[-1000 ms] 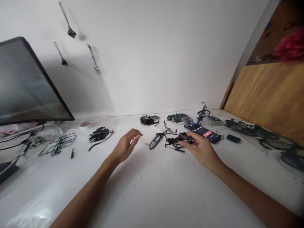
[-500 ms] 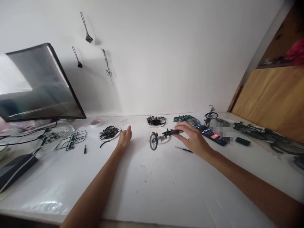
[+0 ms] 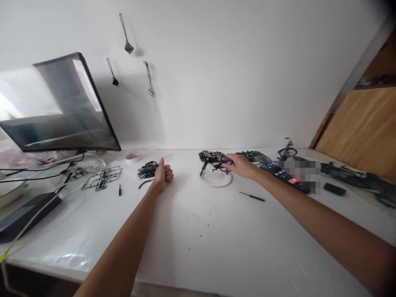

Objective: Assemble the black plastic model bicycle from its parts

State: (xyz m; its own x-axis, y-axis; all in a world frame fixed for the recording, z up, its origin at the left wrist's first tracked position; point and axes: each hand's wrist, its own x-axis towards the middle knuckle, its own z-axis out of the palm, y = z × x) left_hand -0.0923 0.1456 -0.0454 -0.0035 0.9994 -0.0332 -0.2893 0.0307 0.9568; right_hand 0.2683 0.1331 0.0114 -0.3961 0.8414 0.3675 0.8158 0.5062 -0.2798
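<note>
My right hand (image 3: 243, 166) pinches a small black model bicycle (image 3: 219, 166) by its right end. The bicycle hangs above the front of a white paper plate (image 3: 218, 182), its wheel at the left seen almost edge-on. My left hand (image 3: 163, 176) is curled closed with its thumb pointing up, beside a heap of black model parts (image 3: 147, 169). Whatever its fingers may hold is hidden. A curved black strip (image 3: 144, 184) lies near its wrist. Behind the held bicycle is a pile of black model bikes (image 3: 210, 155).
A screwdriver (image 3: 252, 196) and a phone (image 3: 286, 177) lie at right, near a standing model bicycle (image 3: 287, 152). Green parts (image 3: 252, 156) are behind. Left are part frames (image 3: 103, 178), a short black tool (image 3: 120, 189), a monitor (image 3: 66, 103) and a dark box (image 3: 29, 214).
My right hand has carried the bicycle back over the plate and turned it, so its wheel now shows edge-on. My left fingers have curled in. The view has shifted slightly.
</note>
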